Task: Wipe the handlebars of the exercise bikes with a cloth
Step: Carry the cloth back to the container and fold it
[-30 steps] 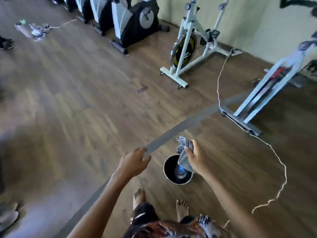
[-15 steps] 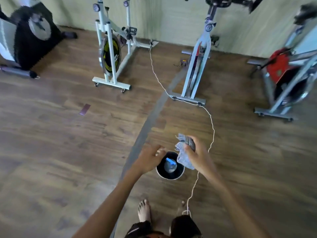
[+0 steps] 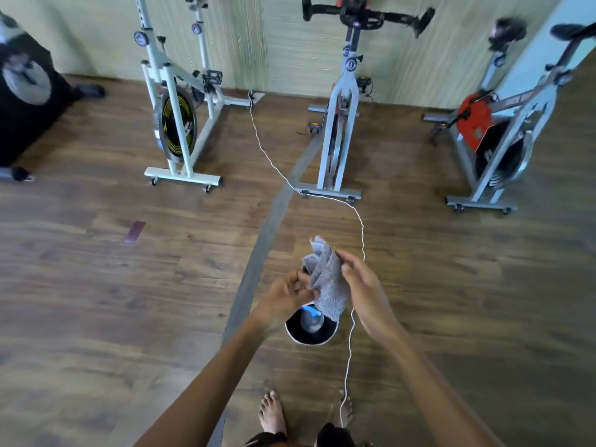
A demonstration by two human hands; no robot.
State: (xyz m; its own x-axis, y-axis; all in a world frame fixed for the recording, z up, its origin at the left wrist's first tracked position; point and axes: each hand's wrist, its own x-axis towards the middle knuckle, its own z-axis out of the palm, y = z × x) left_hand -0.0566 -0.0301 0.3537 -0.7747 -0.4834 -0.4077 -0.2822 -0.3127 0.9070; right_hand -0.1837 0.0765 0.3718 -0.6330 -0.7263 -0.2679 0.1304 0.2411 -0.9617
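Observation:
A crumpled grey cloth (image 3: 327, 279) hangs between both hands over a black bucket. My right hand (image 3: 361, 279) grips its upper right side, and my left hand (image 3: 287, 293) pinches its left edge. Straight ahead stands a grey exercise bike (image 3: 338, 130) whose black handlebars (image 3: 367, 14) show at the top of the view. A white bike with a yellow-marked flywheel (image 3: 177, 124) stands to its left, its handlebars out of view. A third bike with a red wheel (image 3: 503, 130) stands at the right.
The black bucket (image 3: 292, 333) on the wooden floor holds a bottle with a blue cap (image 3: 312, 319). A thin white cord (image 3: 356, 214) runs from the wall past the middle bike to my bare feet (image 3: 272, 411). A black machine (image 3: 22, 101) stands far left.
The view swung right and settled facing the three bikes. My left hand moved in and took hold of the cloth's edge, which only my right hand held before.

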